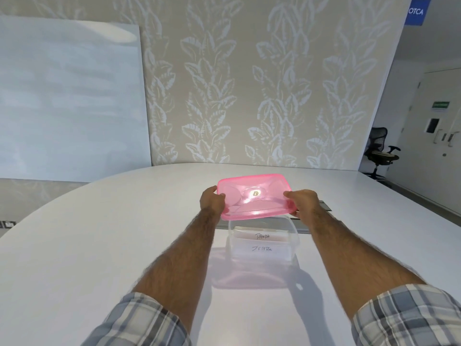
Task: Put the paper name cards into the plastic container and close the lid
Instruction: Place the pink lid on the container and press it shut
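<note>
Head view showed both hands holding the pink lid (254, 196) above the clear container (262, 243) on the white tabletop (99, 233). Left hand (212, 202) and right hand (303, 202) had their fingers curled around its short edges. Two name cards (262, 249), "PANDA" and "ZEBRA", stood inside the container.

The pink lid (254, 198) hides the far part of the clear container (234, 245), and the fingers of the left hand (212, 199) and the right hand (303, 201) are largely out of sight beneath its rim. The blue sign (417, 11) is cut by the top right corner, leaving only "OTCA". The green sign (441, 105) is too small to read.
</note>
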A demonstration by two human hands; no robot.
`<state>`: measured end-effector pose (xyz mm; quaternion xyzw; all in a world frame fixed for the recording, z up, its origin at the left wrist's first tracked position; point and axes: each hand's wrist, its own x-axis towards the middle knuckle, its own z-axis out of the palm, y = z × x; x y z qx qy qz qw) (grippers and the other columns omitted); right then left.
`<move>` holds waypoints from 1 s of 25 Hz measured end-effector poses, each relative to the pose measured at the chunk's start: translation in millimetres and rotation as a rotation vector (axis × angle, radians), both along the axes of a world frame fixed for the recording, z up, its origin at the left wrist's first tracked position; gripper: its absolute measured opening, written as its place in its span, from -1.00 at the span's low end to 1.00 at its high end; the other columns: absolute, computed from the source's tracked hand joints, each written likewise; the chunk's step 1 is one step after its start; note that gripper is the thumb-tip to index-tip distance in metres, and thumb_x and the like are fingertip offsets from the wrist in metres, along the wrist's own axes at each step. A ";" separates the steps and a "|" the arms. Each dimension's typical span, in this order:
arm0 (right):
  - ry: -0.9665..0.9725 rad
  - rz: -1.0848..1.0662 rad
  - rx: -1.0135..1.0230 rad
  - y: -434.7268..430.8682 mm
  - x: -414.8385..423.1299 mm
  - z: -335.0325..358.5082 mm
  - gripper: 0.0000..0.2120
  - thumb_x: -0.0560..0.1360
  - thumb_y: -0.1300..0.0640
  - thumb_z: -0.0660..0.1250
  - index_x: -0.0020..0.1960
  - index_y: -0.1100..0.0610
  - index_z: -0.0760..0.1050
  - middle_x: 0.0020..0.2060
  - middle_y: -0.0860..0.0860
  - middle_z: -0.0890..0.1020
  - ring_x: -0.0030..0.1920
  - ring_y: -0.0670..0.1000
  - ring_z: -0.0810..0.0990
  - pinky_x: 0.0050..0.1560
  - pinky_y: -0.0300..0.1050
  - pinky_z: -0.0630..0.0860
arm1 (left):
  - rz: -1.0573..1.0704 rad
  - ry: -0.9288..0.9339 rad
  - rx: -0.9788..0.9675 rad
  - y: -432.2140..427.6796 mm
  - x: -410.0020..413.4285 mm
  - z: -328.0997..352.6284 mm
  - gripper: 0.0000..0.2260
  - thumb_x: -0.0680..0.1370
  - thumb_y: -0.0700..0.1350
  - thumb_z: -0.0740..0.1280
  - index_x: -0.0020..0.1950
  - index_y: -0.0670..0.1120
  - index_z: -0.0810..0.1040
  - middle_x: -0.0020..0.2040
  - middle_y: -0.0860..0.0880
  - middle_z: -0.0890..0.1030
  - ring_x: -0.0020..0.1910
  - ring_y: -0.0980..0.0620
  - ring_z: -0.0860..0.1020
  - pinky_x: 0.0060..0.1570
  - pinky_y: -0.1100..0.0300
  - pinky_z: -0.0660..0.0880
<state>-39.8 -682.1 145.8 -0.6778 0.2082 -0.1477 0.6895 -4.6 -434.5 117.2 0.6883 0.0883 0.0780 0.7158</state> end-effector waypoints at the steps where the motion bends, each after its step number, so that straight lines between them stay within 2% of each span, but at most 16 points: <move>1: 0.016 0.011 -0.026 -3.2 1.0 -3.2 -0.80 0.42 0.31 0.49 -0.17 0.22 0.46 -0.35 0.17 0.56 -0.43 0.05 0.51 -0.36 -0.15 0.48 | 0.012 -0.005 0.042 -3.7 -0.5 -0.6 -0.53 0.59 -0.32 0.28 0.51 -0.16 0.39 0.41 -0.18 0.47 0.18 -0.35 0.59 -0.09 -0.13 0.64; 3: 0.057 -0.010 -0.143 -11.1 7.2 -11.2 -0.76 0.41 0.25 0.52 -0.06 0.27 0.48 -0.27 0.22 0.58 -0.39 0.10 0.56 -0.39 -0.13 0.48 | 0.031 -0.025 0.153 -11.9 0.3 -3.1 -0.55 0.58 -0.30 0.28 0.48 -0.15 0.43 0.43 -0.13 0.47 0.25 -0.27 0.56 -0.02 -0.03 0.62; 4: 0.102 -0.036 -0.266 -14.1 10.2 -15.5 -0.69 0.40 0.18 0.54 0.00 0.30 0.51 -0.18 0.24 0.60 -0.28 0.15 0.63 -0.34 -0.06 0.55 | 0.036 -0.035 0.211 -14.5 1.7 -5.5 -0.55 0.57 -0.29 0.29 0.48 -0.15 0.44 0.44 -0.12 0.47 0.30 -0.20 0.53 0.08 0.00 0.59; 6: 0.170 -0.062 -0.457 -18.6 13.7 -22.5 -0.51 0.36 0.07 0.57 0.13 0.36 0.53 0.01 0.23 0.64 -0.02 0.21 0.67 -0.07 0.08 0.64 | 0.033 -0.038 0.312 -18.0 6.0 -11.1 -0.55 0.55 -0.29 0.28 0.46 -0.16 0.46 0.45 -0.12 0.47 0.38 -0.13 0.47 0.33 0.01 0.45; 8: 0.197 -0.044 -0.490 -22.1 16.9 -30.0 -0.40 0.35 0.03 0.58 0.23 0.36 0.51 0.11 0.21 0.64 0.07 0.21 0.66 0.05 0.13 0.64 | 0.037 -0.017 0.382 -20.5 9.2 -16.4 -0.56 0.55 -0.30 0.26 0.45 -0.18 0.47 0.45 -0.13 0.47 0.39 -0.13 0.45 0.40 0.02 0.39; 11: 0.272 0.007 -0.550 -24.3 20.5 -38.5 -0.42 0.33 0.00 0.59 0.19 0.32 0.54 0.10 0.21 0.66 0.04 0.20 0.68 0.04 0.12 0.64 | 0.032 0.019 0.463 -23.1 13.5 -28.6 -0.61 0.53 -0.34 0.22 0.36 -0.24 0.53 0.36 -0.19 0.54 0.24 -0.14 0.52 0.25 0.11 0.44; 15: 0.371 0.059 -0.660 -26.7 20.6 -51.7 -0.48 0.34 -0.02 0.58 0.14 0.26 0.53 0.11 0.19 0.65 0.07 0.22 0.66 0.06 0.12 0.64 | -0.025 0.061 0.558 -30.2 19.3 -46.7 -0.59 0.55 -0.34 0.22 0.41 -0.22 0.49 0.38 -0.18 0.52 0.34 -0.17 0.49 0.33 0.07 0.43; 19: 0.435 0.092 -0.684 -33.6 21.7 -62.6 -0.50 0.35 -0.02 0.56 0.15 0.26 0.56 0.13 0.18 0.66 0.09 0.22 0.66 0.07 0.12 0.63 | -0.022 0.117 0.608 -38.4 24.0 -59.6 -0.62 0.60 -0.25 0.26 0.42 -0.29 0.42 0.42 -0.20 0.47 0.38 -0.16 0.45 0.29 0.12 0.38; 23: 0.445 0.095 -0.675 -37.2 22.5 -69.7 -0.49 0.36 -0.01 0.57 0.19 0.25 0.57 0.15 0.18 0.65 0.10 0.22 0.65 0.09 0.13 0.63 | -0.022 0.156 0.665 -42.4 31.9 -63.9 -0.77 0.57 -0.25 0.28 0.18 -0.34 0.54 0.20 -0.26 0.59 0.18 -0.21 0.56 0.01 0.12 0.45; 25: 0.452 0.096 -0.673 -38.3 23.4 -72.3 -0.47 0.36 -0.01 0.57 0.21 0.24 0.57 0.17 0.17 0.64 0.11 0.21 0.65 0.10 0.12 0.63 | -0.041 0.170 0.680 -42.9 35.8 -66.1 -0.79 0.54 -0.29 0.28 0.12 -0.35 0.57 0.15 -0.27 0.62 0.14 -0.22 0.58 -0.04 0.10 0.47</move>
